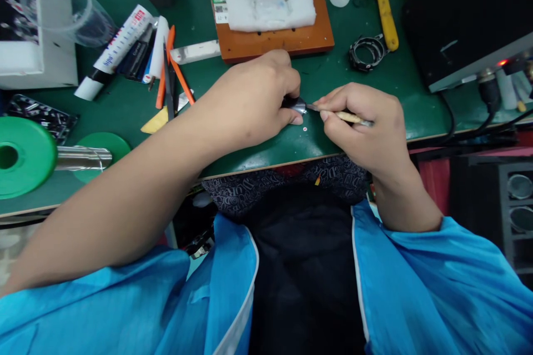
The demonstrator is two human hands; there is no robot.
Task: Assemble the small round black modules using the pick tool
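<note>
My left hand [266,94] is closed around a small dark, shiny metallic part [298,105] near the bench's front edge. Most of that part is hidden by the fingers, so its kind does not show. From the right, my right hand [362,116] pinches a thin tool with a pale, worn handle [350,117]. The tool's narrow dark tip points left and meets the small part or lies right beside it; I cannot tell which. A tiny white round piece [305,129] lies on the green mat [258,150] just below.
Behind my hands stands an orange-brown base [277,47] bearing a white pad [268,0]. A marker [114,52], tweezers [169,80] and solder spool [29,158] lie left. Rightward are a black ring-shaped part [367,54], a yellow-handled brush [383,5] and a black box [470,16] with cables.
</note>
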